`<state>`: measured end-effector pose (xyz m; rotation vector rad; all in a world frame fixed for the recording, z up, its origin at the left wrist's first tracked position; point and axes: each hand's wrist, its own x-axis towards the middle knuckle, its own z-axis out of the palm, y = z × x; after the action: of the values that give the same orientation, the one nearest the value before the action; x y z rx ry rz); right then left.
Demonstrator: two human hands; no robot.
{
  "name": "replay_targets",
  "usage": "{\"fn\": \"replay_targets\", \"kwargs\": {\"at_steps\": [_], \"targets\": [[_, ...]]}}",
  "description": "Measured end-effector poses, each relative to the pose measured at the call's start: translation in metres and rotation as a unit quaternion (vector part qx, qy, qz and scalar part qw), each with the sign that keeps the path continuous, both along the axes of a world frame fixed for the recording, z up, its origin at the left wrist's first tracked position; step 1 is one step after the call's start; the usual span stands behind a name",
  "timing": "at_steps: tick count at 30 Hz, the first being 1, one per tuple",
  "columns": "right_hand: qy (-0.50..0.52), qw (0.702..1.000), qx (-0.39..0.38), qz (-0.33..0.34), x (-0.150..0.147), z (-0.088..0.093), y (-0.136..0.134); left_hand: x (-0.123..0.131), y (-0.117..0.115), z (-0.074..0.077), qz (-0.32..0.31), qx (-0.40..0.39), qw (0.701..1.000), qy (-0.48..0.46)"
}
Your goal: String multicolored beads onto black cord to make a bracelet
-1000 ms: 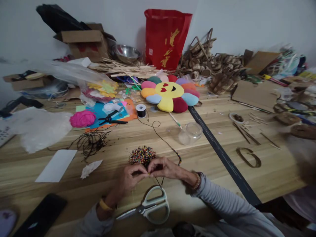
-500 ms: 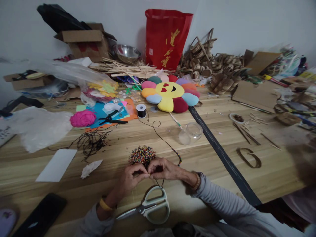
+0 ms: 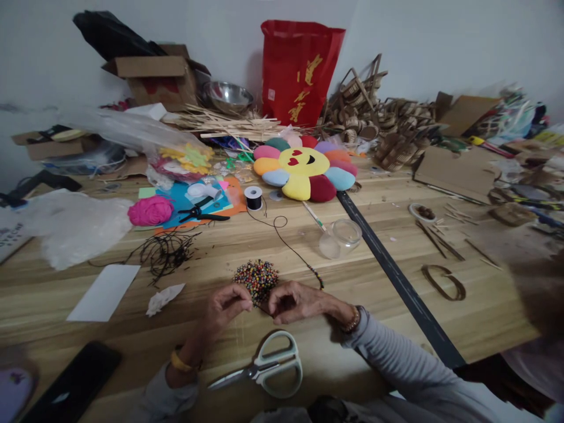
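Beads point(image 3: 256, 279), tiny, round, multicoloured, heaped; right hand point(image 3: 294, 302), fingertips pinching slender dark cord point(image 3: 318, 278); left hand point(image 3: 227, 304), fingers curled, grip contents indiscernible.

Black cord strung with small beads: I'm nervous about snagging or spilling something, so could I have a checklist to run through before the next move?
1. White spool wound with black cord standing upright: ok.
2. Black cord strung with small beads lying without loops: not ok; one loop lies near the spool.
3. Heap of tiny multicoloured round beads gathered: ok, mostly one pile just beyond the hands.
4. Left hand pinching a bead: cannot tell; too small to see.
5. Right hand gripping the cord: cannot tell; its grip is unclear.
6. Metal-bladed scissors with pale handles clear of both hands: ok.
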<state>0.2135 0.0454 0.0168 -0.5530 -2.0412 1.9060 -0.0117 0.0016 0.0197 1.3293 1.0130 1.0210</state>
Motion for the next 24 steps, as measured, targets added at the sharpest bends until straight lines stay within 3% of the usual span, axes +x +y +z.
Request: {"fn": "replay_targets", "kwargs": {"at_steps": [4, 10, 24], "targets": [[0.001, 1.000, -0.009, -0.029, 0.001, -0.002, 0.002, -0.001, -0.002, -0.003, -0.016, 0.006, 1.000, 0.007], [-0.009, 0.992, -0.105, -0.067, 0.006, -0.006, 0.004, -0.001, -0.003, -0.003, -0.043, 0.010, 0.999, 0.017], [0.005, 0.987, -0.077, -0.140, 0.019, 0.008, 0.013, 0.000, -0.004, -0.001, -0.049, 0.017, 0.999, 0.002]]}}
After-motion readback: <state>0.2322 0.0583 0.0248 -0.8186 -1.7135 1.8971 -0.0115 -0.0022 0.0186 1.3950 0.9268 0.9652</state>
